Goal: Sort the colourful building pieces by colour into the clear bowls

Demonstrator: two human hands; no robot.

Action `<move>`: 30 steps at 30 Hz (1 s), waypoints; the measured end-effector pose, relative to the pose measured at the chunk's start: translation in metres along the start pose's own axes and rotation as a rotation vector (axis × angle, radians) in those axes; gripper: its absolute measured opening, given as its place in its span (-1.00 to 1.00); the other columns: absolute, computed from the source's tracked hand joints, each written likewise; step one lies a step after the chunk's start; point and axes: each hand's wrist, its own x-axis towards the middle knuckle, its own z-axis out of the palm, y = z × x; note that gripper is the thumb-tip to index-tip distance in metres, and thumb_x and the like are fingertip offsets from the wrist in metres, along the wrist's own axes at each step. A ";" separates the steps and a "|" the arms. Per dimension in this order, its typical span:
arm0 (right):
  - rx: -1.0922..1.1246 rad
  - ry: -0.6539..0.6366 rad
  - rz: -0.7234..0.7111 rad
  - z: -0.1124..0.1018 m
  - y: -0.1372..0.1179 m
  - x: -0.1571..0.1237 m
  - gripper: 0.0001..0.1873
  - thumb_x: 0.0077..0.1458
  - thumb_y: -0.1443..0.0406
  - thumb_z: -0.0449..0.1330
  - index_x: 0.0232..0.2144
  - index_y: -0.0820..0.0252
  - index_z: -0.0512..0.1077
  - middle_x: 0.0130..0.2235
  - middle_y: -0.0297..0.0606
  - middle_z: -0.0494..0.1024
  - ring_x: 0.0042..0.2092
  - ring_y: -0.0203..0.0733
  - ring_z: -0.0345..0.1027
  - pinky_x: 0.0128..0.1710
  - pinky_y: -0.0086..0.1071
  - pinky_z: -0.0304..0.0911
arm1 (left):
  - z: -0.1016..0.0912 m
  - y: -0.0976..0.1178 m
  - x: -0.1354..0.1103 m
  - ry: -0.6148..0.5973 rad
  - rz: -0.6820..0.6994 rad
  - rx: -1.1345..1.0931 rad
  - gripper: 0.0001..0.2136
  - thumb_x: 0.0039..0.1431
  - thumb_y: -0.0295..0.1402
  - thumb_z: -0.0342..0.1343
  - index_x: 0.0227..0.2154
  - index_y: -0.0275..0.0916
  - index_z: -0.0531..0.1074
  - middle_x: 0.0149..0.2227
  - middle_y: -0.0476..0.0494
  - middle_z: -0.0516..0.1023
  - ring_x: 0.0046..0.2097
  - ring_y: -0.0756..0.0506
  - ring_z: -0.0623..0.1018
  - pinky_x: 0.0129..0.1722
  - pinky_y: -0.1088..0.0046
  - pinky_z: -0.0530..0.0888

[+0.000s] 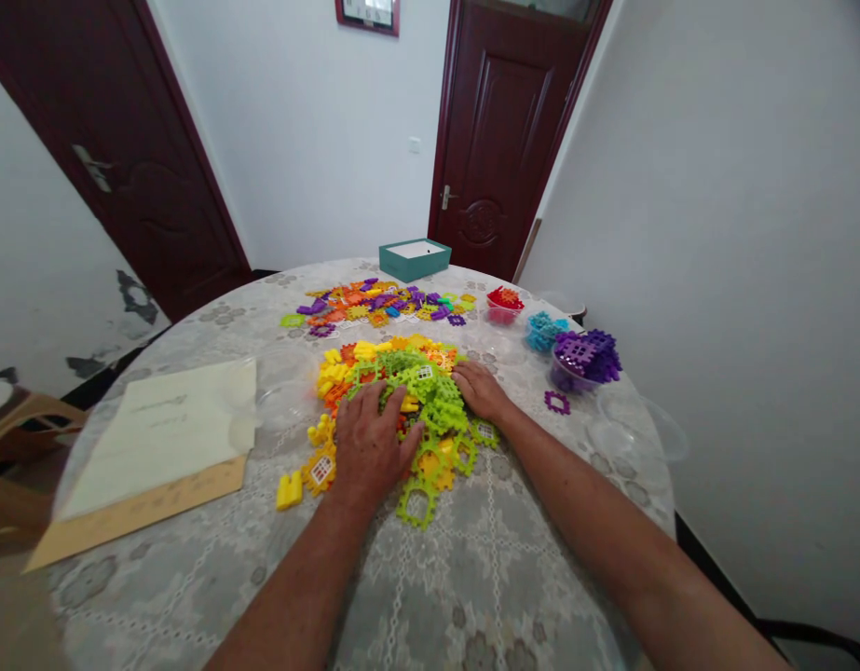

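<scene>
A heap of plastic interlocking building pieces (436,401), mostly lime green, yellow and orange, lies in the middle of the table. My left hand (374,438) rests palm down on its near left side, fingers spread and holding nothing I can see. Against the heap's right edge lies my right hand (480,387), its fingers bent toward the green pieces; their tips are partly hidden. A green square frame piece (416,504) sits at the near edge of the heap. A yellow block (289,490) lies to the left, apart from my left hand.
Behind the heap spreads a mixed pile of pieces (388,303). Bowls of red (504,303), blue (545,330) and purple pieces (587,359) stand at the right. Paper sheets (168,419) lie on the left, a green box (415,260) at the back. Transparent lids (643,424) reach the table's right edge.
</scene>
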 end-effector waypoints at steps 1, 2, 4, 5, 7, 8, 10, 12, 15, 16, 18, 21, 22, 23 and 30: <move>0.004 0.006 0.007 0.001 -0.004 -0.002 -0.58 0.49 0.19 -0.03 0.14 0.18 0.53 0.24 -0.10 0.53 0.31 -0.13 0.28 0.44 -0.17 -0.05 | 0.000 0.000 0.000 0.015 0.004 0.003 -0.52 0.29 -0.08 0.20 0.20 -0.14 0.44 0.25 -0.41 0.42 0.26 -0.44 0.39 0.26 -0.17 0.28; 0.007 0.014 0.015 0.002 -0.008 -0.004 -0.58 0.48 0.20 -0.03 0.15 0.19 0.53 0.24 -0.09 0.53 0.32 -0.12 0.28 0.44 -0.16 -0.05 | 0.000 -0.001 0.000 0.027 0.009 0.006 -0.52 0.29 -0.08 0.20 0.20 -0.14 0.44 0.24 -0.41 0.43 0.26 -0.43 0.40 0.26 -0.16 0.28; 0.020 0.035 0.034 0.004 -0.014 -0.007 -0.57 0.47 0.23 -0.03 0.18 0.20 0.50 0.25 -0.06 0.52 0.32 -0.11 0.29 0.44 -0.14 -0.04 | 0.000 -0.001 0.001 0.043 0.014 0.017 -0.53 0.29 -0.08 0.20 0.19 -0.13 0.44 0.24 -0.40 0.44 0.25 -0.42 0.41 0.25 -0.14 0.29; 0.030 0.046 0.040 0.004 -0.017 -0.009 -0.57 0.47 0.25 -0.03 0.19 0.22 0.49 0.24 -0.05 0.52 0.31 -0.10 0.30 0.43 -0.13 -0.01 | 0.000 0.000 0.001 0.047 0.018 0.024 -0.53 0.29 -0.08 0.20 0.18 -0.14 0.44 0.23 -0.40 0.44 0.25 -0.41 0.41 0.26 -0.13 0.29; 0.051 0.062 0.046 0.005 -0.022 -0.014 -0.57 0.45 0.28 -0.03 0.21 0.24 0.48 0.24 -0.03 0.53 0.29 -0.09 0.33 0.41 -0.14 0.04 | 0.000 0.000 0.001 0.053 0.031 0.035 -0.55 0.30 -0.08 0.19 0.17 -0.15 0.44 0.23 -0.40 0.45 0.25 -0.41 0.42 0.26 -0.12 0.29; 0.062 0.067 0.045 0.005 -0.024 -0.017 -0.56 0.44 0.29 -0.02 0.21 0.24 0.47 0.24 -0.03 0.53 0.29 -0.09 0.34 0.40 -0.15 0.06 | 0.000 0.001 0.002 0.055 0.040 0.039 -0.55 0.32 -0.08 0.17 0.17 -0.17 0.45 0.23 -0.41 0.45 0.25 -0.40 0.42 0.26 -0.11 0.29; 0.074 0.073 0.041 0.005 -0.028 -0.024 -0.56 0.42 0.29 0.00 0.22 0.23 0.47 0.25 -0.05 0.52 0.30 -0.11 0.34 0.40 -0.18 0.07 | 0.000 0.001 0.002 0.060 0.060 0.046 -0.56 0.34 -0.08 0.15 0.16 -0.21 0.45 0.23 -0.42 0.45 0.24 -0.40 0.42 0.25 -0.10 0.30; 0.099 0.077 0.035 0.002 -0.030 -0.030 -0.55 0.41 0.27 0.03 0.24 0.22 0.46 0.30 -0.07 0.48 0.35 -0.14 0.29 0.42 -0.21 0.05 | 0.000 0.000 0.003 0.059 0.079 0.050 -0.58 0.35 -0.10 0.14 0.14 -0.22 0.46 0.21 -0.42 0.46 0.22 -0.40 0.44 0.24 -0.08 0.32; 0.252 0.115 0.060 -0.008 -0.031 -0.040 -0.56 0.38 0.24 0.06 0.21 0.19 0.48 0.34 -0.07 0.43 0.39 -0.15 0.22 0.43 -0.23 0.04 | 0.001 -0.003 0.005 0.064 0.102 0.047 -0.61 0.34 -0.11 0.15 0.10 -0.21 0.47 0.18 -0.40 0.48 0.19 -0.39 0.46 0.22 -0.06 0.35; 0.328 0.147 0.087 -0.013 -0.031 -0.044 -0.58 0.37 0.23 0.07 0.18 0.16 0.50 0.33 -0.09 0.44 0.38 -0.15 0.24 0.43 -0.22 0.05 | 0.001 -0.004 0.006 0.066 0.107 0.046 -0.62 0.34 -0.11 0.16 0.10 -0.21 0.47 0.17 -0.40 0.48 0.19 -0.39 0.47 0.21 -0.05 0.36; 0.529 0.257 0.203 -0.026 -0.028 -0.050 -0.66 0.32 0.20 0.13 0.06 0.09 0.56 0.23 -0.16 0.54 0.31 -0.13 0.34 0.39 -0.20 0.13 | 0.002 -0.005 0.006 0.068 0.110 0.049 -0.62 0.33 -0.12 0.16 0.09 -0.22 0.48 0.17 -0.41 0.48 0.19 -0.40 0.47 0.20 -0.05 0.36; 0.948 0.528 0.510 -0.047 -0.018 -0.058 -0.81 0.22 0.15 0.23 -0.21 0.10 0.55 -0.10 -0.24 0.68 0.02 -0.12 0.54 0.15 -0.22 0.39 | 0.003 -0.006 0.006 0.073 0.110 0.050 -0.63 0.33 -0.13 0.16 0.08 -0.21 0.48 0.17 -0.40 0.48 0.19 -0.40 0.47 0.21 -0.05 0.36; 1.061 0.609 0.602 -0.054 -0.014 -0.060 -0.81 0.22 0.13 0.22 -0.27 0.11 0.51 -0.21 -0.25 0.66 -0.10 -0.14 0.56 0.03 -0.24 0.46 | 0.003 -0.006 0.006 0.075 0.112 0.050 -0.64 0.32 -0.13 0.16 0.08 -0.20 0.48 0.17 -0.40 0.48 0.19 -0.40 0.47 0.21 -0.06 0.36; 1.141 0.676 0.672 -0.061 -0.008 -0.062 -0.79 0.23 0.11 0.18 -0.31 0.11 0.45 -0.30 -0.28 0.63 -0.23 -0.17 0.56 -0.10 -0.26 0.50 | 0.003 -0.007 0.006 0.079 0.114 0.051 -0.64 0.32 -0.14 0.17 0.08 -0.20 0.48 0.17 -0.40 0.48 0.19 -0.40 0.47 0.21 -0.05 0.36; 1.375 0.941 0.856 -0.092 0.022 -0.063 -0.72 0.35 0.04 0.05 -0.32 0.07 0.26 -0.50 -0.44 0.43 -0.52 -0.32 0.40 -0.39 -0.42 0.48 | 0.005 -0.010 0.006 0.086 0.133 0.067 -0.65 0.33 -0.15 0.16 0.08 -0.21 0.47 0.17 -0.40 0.48 0.18 -0.40 0.47 0.20 -0.03 0.38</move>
